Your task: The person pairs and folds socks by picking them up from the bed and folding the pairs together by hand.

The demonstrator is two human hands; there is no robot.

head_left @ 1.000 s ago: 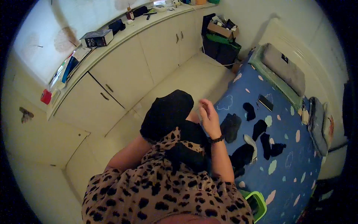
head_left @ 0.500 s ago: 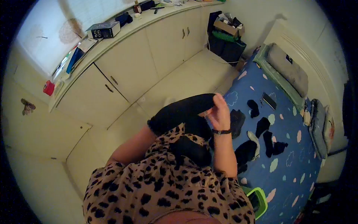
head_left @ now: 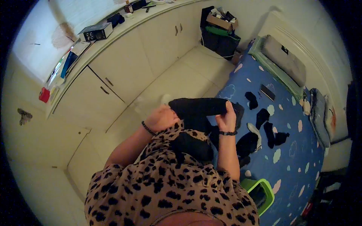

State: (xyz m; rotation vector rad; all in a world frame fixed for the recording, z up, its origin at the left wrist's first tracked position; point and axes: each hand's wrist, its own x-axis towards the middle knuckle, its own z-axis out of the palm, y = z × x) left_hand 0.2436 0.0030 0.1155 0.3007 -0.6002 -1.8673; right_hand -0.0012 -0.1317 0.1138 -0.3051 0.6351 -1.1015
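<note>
A black sock is stretched out sideways in front of my body. My left hand is closed on its left end, with a dark beaded bracelet on the wrist. At the other end my right hand pinches the fabric between thumb and fingers. Dark cloth lies on my lap below the sock. On the bed to the right are several loose dark socks, among them a small black one and a larger black one. A light grey sock lies against the larger one.
The bed has a blue patterned sheet, with a phone and a grey pillow on it. A green basket stands by my right side. White cabinets run along the far wall, a filled cardboard box beyond.
My left hand, which was inside the sock, is now out and grips its left end. The sock has levelled out, and my right hand has moved slightly down. The view has shifted a little.
</note>
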